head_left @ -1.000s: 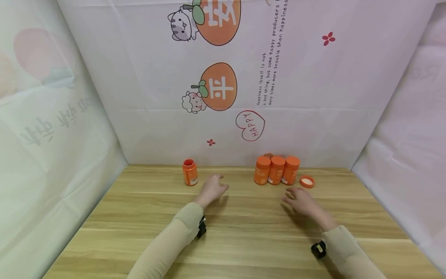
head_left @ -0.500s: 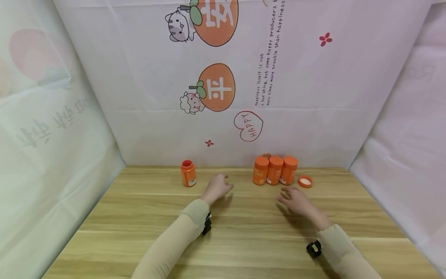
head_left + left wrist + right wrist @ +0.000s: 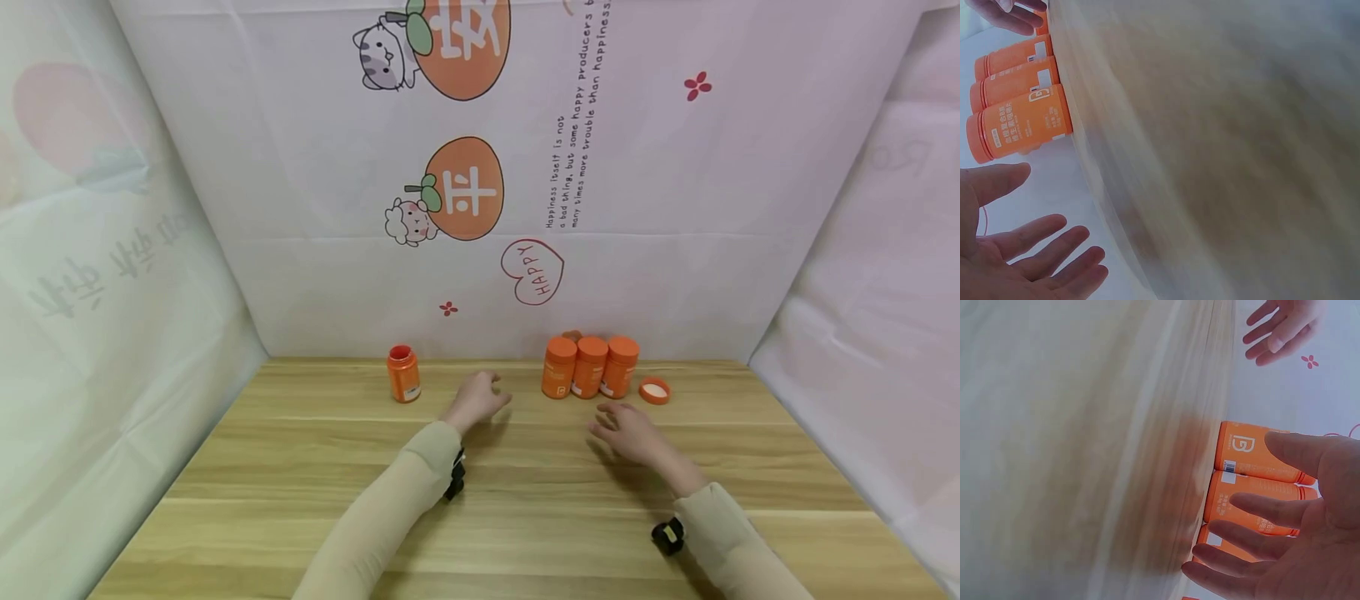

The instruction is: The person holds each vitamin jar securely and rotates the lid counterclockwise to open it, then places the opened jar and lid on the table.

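Observation:
Three orange capped bottles (image 3: 590,369) stand upright side by side near the back wall. My left hand (image 3: 477,400) hovers over the table to their left, fingers spread and holding nothing. In front of the bottles, toward the right, is my right hand (image 3: 630,432), also with nothing in it. The right wrist view has that hand's spread fingers (image 3: 1254,540) in front of the bottles (image 3: 1241,449), apart or touching I cannot tell. An uncapped orange bottle (image 3: 405,377) stands upright to the left of my left hand. Its red mouth faces up.
An orange cap (image 3: 655,391) lies with its pale inside up, right of the row. Behind the row a small brown thing (image 3: 573,335) is mostly hidden. White printed cloth (image 3: 637,208) walls in the wooden table (image 3: 525,517) at the back and sides.
My left hand has moved right, away from the uncapped bottle and toward the row. My right hand has shifted slightly left. The bottles and cap keep their places while the head view drifts a little.

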`<state>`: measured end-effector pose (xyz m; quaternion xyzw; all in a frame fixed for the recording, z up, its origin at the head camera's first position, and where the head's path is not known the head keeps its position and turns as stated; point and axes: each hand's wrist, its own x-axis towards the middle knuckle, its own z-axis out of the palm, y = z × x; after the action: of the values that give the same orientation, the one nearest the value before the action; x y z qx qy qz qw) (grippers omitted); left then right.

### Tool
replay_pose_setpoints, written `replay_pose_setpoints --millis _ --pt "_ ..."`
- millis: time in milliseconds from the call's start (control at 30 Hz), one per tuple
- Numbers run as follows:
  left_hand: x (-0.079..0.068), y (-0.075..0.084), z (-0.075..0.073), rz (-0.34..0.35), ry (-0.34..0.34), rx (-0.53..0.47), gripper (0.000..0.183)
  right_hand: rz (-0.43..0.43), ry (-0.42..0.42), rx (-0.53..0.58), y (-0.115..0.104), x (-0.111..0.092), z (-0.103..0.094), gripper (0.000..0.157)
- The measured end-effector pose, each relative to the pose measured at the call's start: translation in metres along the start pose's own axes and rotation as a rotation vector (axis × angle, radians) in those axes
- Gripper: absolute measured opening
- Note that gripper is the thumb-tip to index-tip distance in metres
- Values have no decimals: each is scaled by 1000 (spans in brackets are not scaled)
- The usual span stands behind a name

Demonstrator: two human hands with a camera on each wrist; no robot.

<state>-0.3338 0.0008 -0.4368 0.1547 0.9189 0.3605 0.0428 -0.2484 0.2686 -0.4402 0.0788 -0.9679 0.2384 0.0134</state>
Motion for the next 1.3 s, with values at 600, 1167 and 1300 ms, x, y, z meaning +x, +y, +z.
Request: replay_pose_setpoints --millis 600,1167,1300 --pt "18 15 21 -4 31 -26 53 -1 2 -4 -9 2 3 51" --pt "29 26 36 -25 31 -70 60 -3 5 14 -11 2 4 49" --pt "32 31 40 -20 38 -75 60 -5 12 6 -10 2 5 48"
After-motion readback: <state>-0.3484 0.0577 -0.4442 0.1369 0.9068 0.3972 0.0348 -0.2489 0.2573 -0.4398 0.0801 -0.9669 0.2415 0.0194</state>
